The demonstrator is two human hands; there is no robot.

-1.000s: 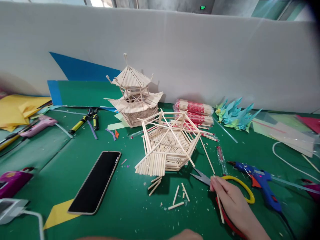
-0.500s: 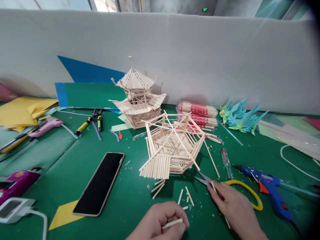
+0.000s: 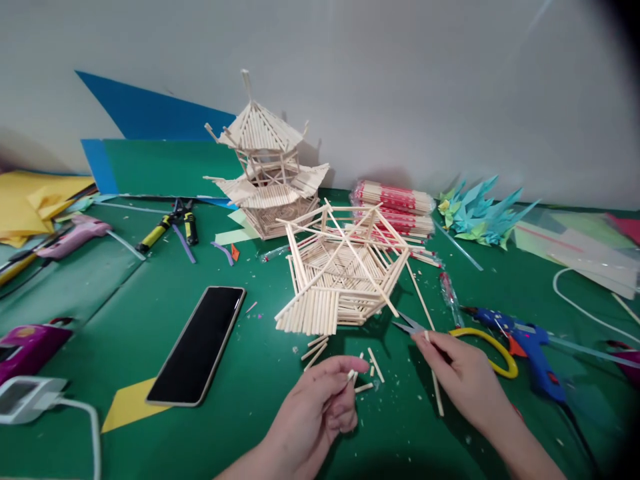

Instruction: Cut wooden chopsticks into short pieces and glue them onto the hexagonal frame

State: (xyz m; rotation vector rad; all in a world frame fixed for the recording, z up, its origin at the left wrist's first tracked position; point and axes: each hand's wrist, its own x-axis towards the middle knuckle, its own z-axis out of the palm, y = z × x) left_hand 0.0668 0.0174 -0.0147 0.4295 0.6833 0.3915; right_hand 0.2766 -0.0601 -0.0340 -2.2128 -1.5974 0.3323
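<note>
My left hand [image 3: 320, 407] is closed, pinching short cut pieces of wooden stick [image 3: 352, 376] between thumb and fingertips. To its right, my right hand [image 3: 463, 380] is closed on a longer thin wooden stick [image 3: 437, 393], which points down toward the table. Scissors [image 3: 493, 337] pass beneath the right hand, blades out to the left and yellow handle to the right; whether the fingers also grip them I cannot tell. Ahead of both hands sits a many-sided stick frame [image 3: 345, 267], with a flat panel of side-by-side sticks [image 3: 310, 310] at its front left.
Behind stands a stick pagoda [image 3: 267, 173]. Packs of sticks [image 3: 393, 200] lie behind the frame. A blue glue gun [image 3: 530, 340] is at right, a phone [image 3: 197, 347] at left, pliers [image 3: 173, 223] beyond it. Cut stick pieces [image 3: 375, 365] lie near my left hand.
The view has tipped downward. My left hand has turned and moved up toward the frame, its stick pieces now showing end-on. The stick in my right hand points more steeply toward me.
</note>
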